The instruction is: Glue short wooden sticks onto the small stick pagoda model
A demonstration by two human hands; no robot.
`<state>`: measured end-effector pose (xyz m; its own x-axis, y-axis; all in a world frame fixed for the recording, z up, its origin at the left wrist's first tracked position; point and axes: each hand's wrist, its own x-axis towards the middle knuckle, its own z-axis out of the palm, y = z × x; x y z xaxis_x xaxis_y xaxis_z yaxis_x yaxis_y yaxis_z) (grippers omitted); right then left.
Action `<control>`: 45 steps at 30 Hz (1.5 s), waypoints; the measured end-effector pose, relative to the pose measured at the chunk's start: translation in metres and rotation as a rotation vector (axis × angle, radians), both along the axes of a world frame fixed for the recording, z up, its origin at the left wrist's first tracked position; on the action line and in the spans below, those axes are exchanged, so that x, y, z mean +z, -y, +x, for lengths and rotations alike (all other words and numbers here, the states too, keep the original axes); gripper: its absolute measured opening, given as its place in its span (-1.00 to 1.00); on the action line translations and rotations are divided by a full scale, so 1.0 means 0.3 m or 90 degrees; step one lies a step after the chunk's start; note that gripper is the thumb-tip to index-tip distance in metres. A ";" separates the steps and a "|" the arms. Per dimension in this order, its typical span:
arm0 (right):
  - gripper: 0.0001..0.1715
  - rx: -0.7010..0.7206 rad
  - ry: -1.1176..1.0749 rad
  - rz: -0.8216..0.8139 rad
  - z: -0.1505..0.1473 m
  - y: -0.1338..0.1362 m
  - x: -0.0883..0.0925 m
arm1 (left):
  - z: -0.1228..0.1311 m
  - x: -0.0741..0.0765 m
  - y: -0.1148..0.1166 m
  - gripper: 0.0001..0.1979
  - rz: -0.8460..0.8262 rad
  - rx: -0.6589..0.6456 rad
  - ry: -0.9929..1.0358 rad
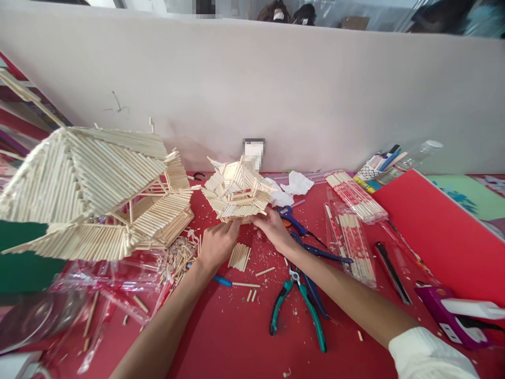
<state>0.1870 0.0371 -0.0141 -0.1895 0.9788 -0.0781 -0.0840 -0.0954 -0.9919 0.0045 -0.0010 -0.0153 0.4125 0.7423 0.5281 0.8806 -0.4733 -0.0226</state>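
A small pavilion model (232,197) built of pale wooden sticks, with a tiered, many-sided roof, is held at its lower front edge by both hands. My left hand (221,242) has its fingers bent against the base at the left; my right hand (274,229) grips the right side of the base. Some fingertips are hidden under the model. Just below lies a flat panel of short sticks (239,257), side by side. Near my right forearm are a blue hot glue gun (292,220) and green-handled pliers (295,279). A blue-handled tool (223,280) lies by my left wrist.
A larger stick-built house model (114,173) stands at left beside a heap of stick offcuts (179,260). Packs of chopsticks (357,197), a box cutter (392,272), a red board (445,231) and a purple power strip (450,316) lie at right. A pale partition (252,89) rises behind.
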 end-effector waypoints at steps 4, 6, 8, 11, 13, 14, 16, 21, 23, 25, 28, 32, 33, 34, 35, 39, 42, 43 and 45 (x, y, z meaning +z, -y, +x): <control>-0.62 -0.014 0.002 -0.008 0.024 0.003 0.021 | -0.003 -0.006 -0.001 -0.71 -0.016 0.000 0.003; -0.64 -0.014 0.010 -0.004 0.045 0.001 0.029 | -0.004 -0.009 -0.002 -0.70 -0.018 -0.001 0.005; -0.65 -0.004 0.036 0.015 0.070 -0.004 0.035 | -0.005 -0.010 -0.002 -0.71 -0.010 0.000 0.000; -0.71 0.032 0.129 0.090 0.106 -0.009 0.046 | -0.005 -0.010 -0.003 -0.75 0.004 -0.002 -0.009; -0.78 0.058 0.209 0.146 0.130 -0.008 0.063 | -0.005 -0.012 -0.003 -0.74 -0.003 -0.003 -0.003; -0.80 0.070 0.250 0.168 0.144 -0.007 0.075 | -0.006 -0.014 -0.003 -0.73 -0.011 -0.002 0.002; -0.83 0.090 0.344 0.204 0.182 -0.005 0.104 | -0.008 -0.019 -0.004 -0.71 -0.025 0.000 0.010; -0.81 0.095 0.778 0.247 0.314 -0.010 0.150 | -0.011 -0.025 -0.005 -0.70 -0.014 0.004 0.000; -0.72 0.083 0.907 0.218 0.357 -0.012 0.140 | -0.010 -0.022 -0.005 -0.70 0.000 0.001 -0.004; -0.64 0.092 0.986 0.187 0.383 -0.010 0.122 | -0.008 -0.018 -0.004 -0.72 0.010 -0.001 -0.008; -0.58 0.134 1.028 0.159 0.395 -0.002 0.099 | -0.005 -0.014 -0.003 -0.74 0.018 -0.001 -0.006; -0.62 0.153 1.012 0.159 0.397 0.004 0.095 | -0.005 -0.016 -0.003 -0.73 0.018 -0.002 0.000; -0.63 0.151 1.004 0.159 0.401 0.005 0.096 | -0.006 -0.016 -0.002 -0.73 0.014 0.000 0.000; -0.63 0.146 0.992 0.156 0.406 0.005 0.097 | -0.007 -0.017 -0.002 -0.72 0.009 0.002 0.000; -0.63 0.138 0.971 0.151 0.414 0.005 0.098 | -0.008 -0.017 -0.002 -0.71 0.004 0.003 -0.001; -0.62 0.093 0.816 0.147 0.456 0.012 0.098 | -0.009 -0.018 -0.003 -0.70 -0.002 0.000 -0.004; -0.59 0.103 0.646 0.169 0.484 0.019 0.093 | -0.006 -0.019 -0.004 -0.70 0.011 -0.001 0.001; -0.57 0.112 0.584 0.178 0.490 0.021 0.091 | -0.005 -0.019 -0.005 -0.70 0.016 -0.001 0.002; -0.51 0.124 0.479 0.191 0.500 0.025 0.090 | -0.003 -0.020 -0.005 -0.70 0.023 0.000 0.004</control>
<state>0.3371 0.0296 0.0128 -0.3593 0.9332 0.0070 0.6018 0.2374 -0.7626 0.0037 0.0006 -0.0212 0.4094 0.7227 0.5568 0.8807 -0.4724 -0.0344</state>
